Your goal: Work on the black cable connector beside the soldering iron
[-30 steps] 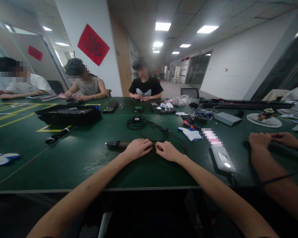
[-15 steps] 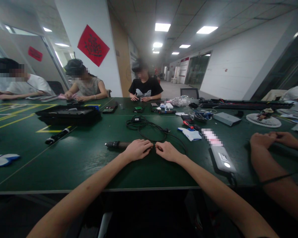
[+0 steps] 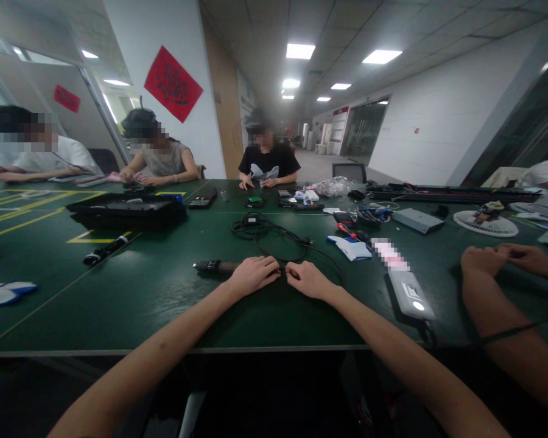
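Two bare hands, gloveless look: skin, knuckles and fingers uncovered on left hand (image 3: 256, 275) and right hand (image 3: 311, 280). Wrists bare too. Left forearm (image 3: 178, 340) and right forearm (image 3: 393, 340) uncovered, slim, smooth, narrow at wrist, wider toward elbow. One small round mark (image 3: 163, 345) on left forearm, partway up. Fingernails too small to make out. Lap area dark, clothing there not separable from shadow.

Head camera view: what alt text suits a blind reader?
A person's left hand wraps over one end of a dark cylindrical tool on a green table, the right hand close by. A looped black cable lies beyond; other people sit around.
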A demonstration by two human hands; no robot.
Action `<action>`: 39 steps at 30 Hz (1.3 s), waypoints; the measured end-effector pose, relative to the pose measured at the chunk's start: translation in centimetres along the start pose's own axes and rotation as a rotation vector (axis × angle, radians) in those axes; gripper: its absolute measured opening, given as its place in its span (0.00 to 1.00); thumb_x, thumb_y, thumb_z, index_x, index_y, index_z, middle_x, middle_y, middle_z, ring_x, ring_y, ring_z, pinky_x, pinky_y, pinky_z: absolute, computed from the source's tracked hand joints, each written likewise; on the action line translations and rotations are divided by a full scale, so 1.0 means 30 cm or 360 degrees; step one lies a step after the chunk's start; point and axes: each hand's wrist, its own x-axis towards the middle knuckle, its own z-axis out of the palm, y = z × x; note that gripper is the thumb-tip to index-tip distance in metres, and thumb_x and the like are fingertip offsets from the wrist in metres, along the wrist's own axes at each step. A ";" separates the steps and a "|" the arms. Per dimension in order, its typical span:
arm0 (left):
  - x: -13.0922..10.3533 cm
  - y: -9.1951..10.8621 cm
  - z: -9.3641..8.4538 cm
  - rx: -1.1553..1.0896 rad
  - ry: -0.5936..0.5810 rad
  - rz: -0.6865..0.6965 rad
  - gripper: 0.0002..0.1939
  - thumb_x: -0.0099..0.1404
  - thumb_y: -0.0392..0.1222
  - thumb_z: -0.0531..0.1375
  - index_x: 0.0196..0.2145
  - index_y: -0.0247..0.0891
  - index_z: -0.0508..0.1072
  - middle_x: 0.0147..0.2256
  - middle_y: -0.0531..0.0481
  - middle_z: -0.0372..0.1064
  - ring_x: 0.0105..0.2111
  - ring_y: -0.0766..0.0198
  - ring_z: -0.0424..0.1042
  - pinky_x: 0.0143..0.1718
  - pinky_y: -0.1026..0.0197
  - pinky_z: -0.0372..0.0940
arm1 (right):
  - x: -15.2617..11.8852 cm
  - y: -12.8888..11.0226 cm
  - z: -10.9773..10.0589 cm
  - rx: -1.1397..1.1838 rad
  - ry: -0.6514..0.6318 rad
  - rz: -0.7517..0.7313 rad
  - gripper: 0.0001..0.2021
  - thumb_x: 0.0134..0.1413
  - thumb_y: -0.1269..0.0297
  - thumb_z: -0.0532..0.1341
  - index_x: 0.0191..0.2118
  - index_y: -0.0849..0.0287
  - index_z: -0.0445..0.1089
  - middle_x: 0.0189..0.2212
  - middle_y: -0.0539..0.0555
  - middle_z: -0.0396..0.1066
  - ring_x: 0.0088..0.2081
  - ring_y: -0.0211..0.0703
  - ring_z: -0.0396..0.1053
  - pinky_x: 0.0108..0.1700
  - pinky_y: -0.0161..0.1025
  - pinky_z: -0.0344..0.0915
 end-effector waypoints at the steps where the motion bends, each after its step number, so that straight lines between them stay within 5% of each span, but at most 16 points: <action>1: 0.000 0.001 0.000 -0.0006 0.0005 -0.0004 0.12 0.76 0.50 0.54 0.49 0.43 0.70 0.45 0.48 0.72 0.43 0.59 0.74 0.44 0.57 0.66 | 0.000 0.001 0.001 -0.0005 -0.0002 0.0003 0.03 0.63 0.71 0.62 0.36 0.60 0.71 0.24 0.46 0.67 0.25 0.34 0.59 0.32 0.34 0.48; 34: -0.003 0.001 0.002 -0.0026 0.0021 0.0054 0.13 0.75 0.46 0.56 0.54 0.44 0.68 0.48 0.47 0.72 0.46 0.59 0.72 0.47 0.56 0.66 | 0.001 0.005 0.003 -0.0020 0.0015 -0.0003 0.03 0.63 0.71 0.61 0.36 0.59 0.70 0.24 0.46 0.66 0.26 0.34 0.59 0.32 0.34 0.49; 39: -0.001 0.005 -0.005 -0.0007 0.0026 -0.0003 0.10 0.76 0.48 0.54 0.49 0.43 0.70 0.46 0.47 0.72 0.45 0.58 0.72 0.46 0.57 0.66 | -0.002 -0.001 -0.002 0.0007 0.0009 -0.0009 0.04 0.64 0.70 0.61 0.36 0.59 0.70 0.24 0.46 0.66 0.25 0.35 0.59 0.33 0.34 0.49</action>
